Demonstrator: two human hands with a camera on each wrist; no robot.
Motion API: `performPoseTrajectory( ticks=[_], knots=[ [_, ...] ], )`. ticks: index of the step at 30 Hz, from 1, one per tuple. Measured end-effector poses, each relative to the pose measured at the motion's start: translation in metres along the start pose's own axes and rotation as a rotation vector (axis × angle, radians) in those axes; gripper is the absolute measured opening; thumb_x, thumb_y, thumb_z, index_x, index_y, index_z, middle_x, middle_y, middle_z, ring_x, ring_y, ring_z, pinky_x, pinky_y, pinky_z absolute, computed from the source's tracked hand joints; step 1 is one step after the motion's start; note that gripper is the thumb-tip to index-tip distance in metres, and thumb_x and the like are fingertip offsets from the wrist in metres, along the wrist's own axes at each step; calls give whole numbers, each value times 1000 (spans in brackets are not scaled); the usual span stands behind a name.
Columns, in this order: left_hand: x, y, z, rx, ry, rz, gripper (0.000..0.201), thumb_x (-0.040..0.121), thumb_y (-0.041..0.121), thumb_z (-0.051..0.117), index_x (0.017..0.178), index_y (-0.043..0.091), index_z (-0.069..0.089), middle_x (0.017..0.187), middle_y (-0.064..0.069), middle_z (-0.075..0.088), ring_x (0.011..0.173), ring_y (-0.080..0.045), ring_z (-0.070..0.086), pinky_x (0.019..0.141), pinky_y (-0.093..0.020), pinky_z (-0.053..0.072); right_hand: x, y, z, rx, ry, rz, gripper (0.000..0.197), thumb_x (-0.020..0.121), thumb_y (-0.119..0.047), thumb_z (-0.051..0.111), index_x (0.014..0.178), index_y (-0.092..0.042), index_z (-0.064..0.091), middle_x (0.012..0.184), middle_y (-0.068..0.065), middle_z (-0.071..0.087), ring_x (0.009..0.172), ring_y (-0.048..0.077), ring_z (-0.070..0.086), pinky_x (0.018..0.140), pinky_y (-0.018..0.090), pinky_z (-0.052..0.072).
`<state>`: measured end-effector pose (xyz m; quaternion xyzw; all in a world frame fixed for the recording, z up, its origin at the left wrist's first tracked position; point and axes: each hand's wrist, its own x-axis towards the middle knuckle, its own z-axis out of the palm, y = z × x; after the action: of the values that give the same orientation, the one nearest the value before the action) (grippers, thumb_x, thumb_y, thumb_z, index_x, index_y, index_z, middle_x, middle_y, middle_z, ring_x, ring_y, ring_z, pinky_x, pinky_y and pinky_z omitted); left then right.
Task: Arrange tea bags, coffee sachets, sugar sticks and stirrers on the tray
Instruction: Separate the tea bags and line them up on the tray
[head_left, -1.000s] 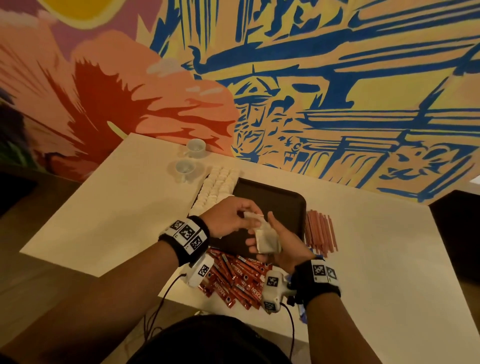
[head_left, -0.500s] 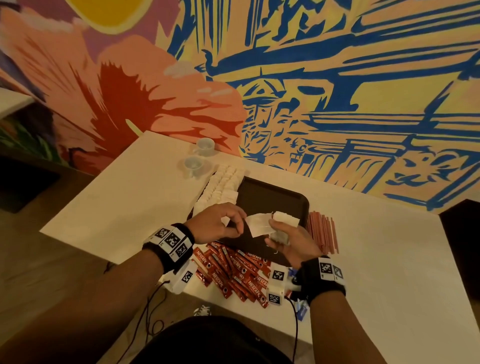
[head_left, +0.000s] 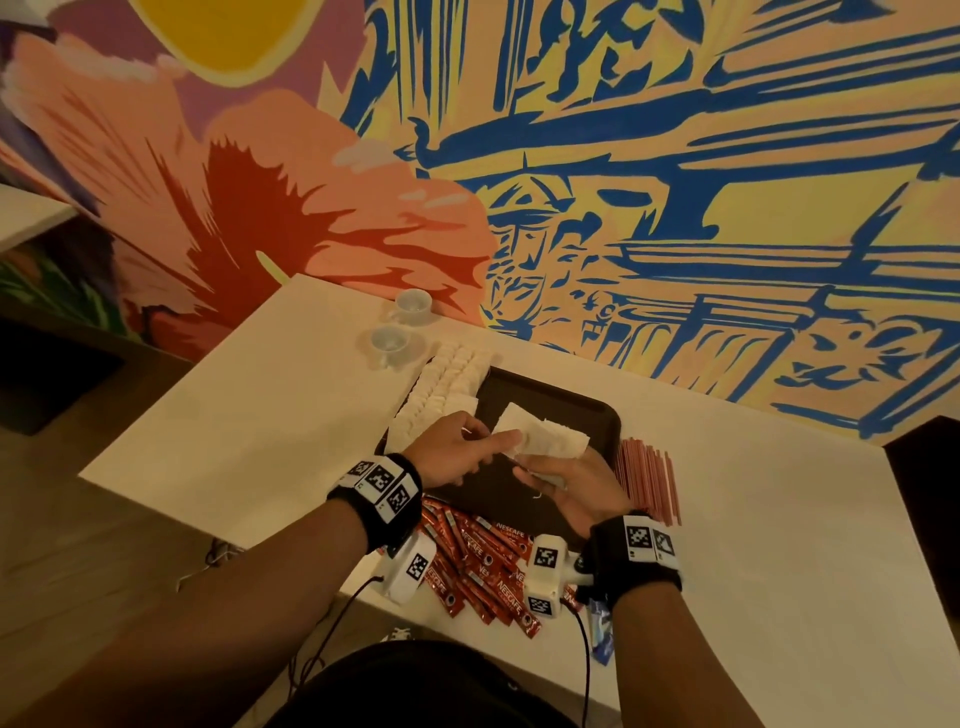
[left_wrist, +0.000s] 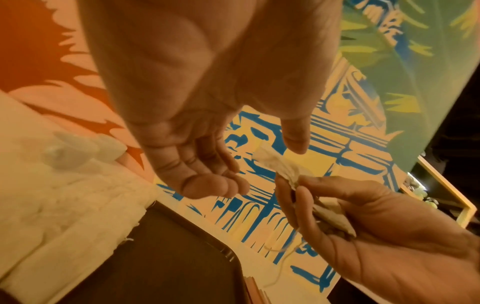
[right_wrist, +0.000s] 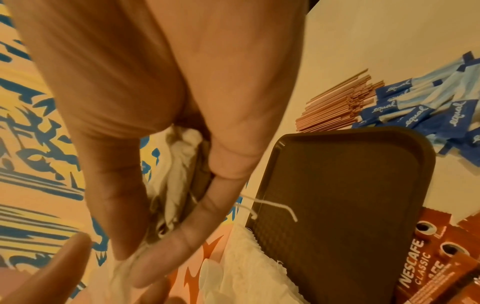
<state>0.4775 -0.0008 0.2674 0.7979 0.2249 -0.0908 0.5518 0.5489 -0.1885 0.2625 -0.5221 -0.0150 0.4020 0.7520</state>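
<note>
Both hands are raised over the near part of the dark tray (head_left: 597, 410), which sits on the pale table (head_left: 249, 415).

Right hand (head_left: 576, 488): palm turned up, thumb and fingers pinching a small bunch of white tea bags (head_left: 545, 439). From the right wrist the bags sit pressed between thumb and fingers (right_wrist: 166, 246), with loose white strings trailing toward the tray (right_wrist: 350, 195).

Left hand (head_left: 457, 452): fingers extended and relaxed, reaching toward the tea bags. In the head view the fingertips meet the left edge of the bunch. From the left wrist the thumb and fingers (left_wrist: 207, 181) stand apart with a gap to the bag tip (left_wrist: 275, 164), so no grasp is seen; this hand is released.

Tray surface: bare where it shows.

Supplies on the table around the tray:
- Tea bag stack (head_left: 447, 384), white, in rows along the tray's left edge.
- Coffee packets (head_left: 483, 566), red, piled at the near edge, under the wrists.
- Stirrers (head_left: 649, 478), reddish-brown bundle, just right of the tray.
- Sugar packets (right_wrist: 428, 107), blue, marked "equal", beside the stirrers; clear from the right wrist only.

Two small cups (head_left: 400, 325) stand behind the tea bag stack, near the painted wall (head_left: 675, 182).
</note>
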Motion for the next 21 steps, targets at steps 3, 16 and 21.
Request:
performPoseTrajectory(
  ticks=[3, 16, 21],
  knots=[
    [6, 4, -2, -40, -55, 81, 41, 87, 54, 69, 95, 13, 68, 85, 3, 74, 75, -9, 65, 62, -24, 51, 7, -3, 5, -47, -11, 1, 42, 85, -1, 73, 127, -5, 65, 122, 15, 71, 114, 28, 69, 86, 35, 60],
    [41, -8, -48, -56, -113, 112, 1, 93, 16, 68, 92, 15, 69, 82, -1, 75, 70, -9, 64, 62, -22, 50, 47, -7, 14, -30, 196, 72, 33, 85, -9, 77, 117, -5, 69, 111, 13, 74, 106, 29, 70, 83, 43, 62],
    [52, -17, -61, 85, -150, 88, 10, 93, 18, 66, 94, 10, 73, 76, -1, 67, 65, -9, 58, 58, -18, 47, 61, -4, 16, -76, 245, 72, 29, 85, -7, 77, 113, -4, 71, 114, 17, 73, 107, 31, 69, 86, 46, 61]
  ],
)
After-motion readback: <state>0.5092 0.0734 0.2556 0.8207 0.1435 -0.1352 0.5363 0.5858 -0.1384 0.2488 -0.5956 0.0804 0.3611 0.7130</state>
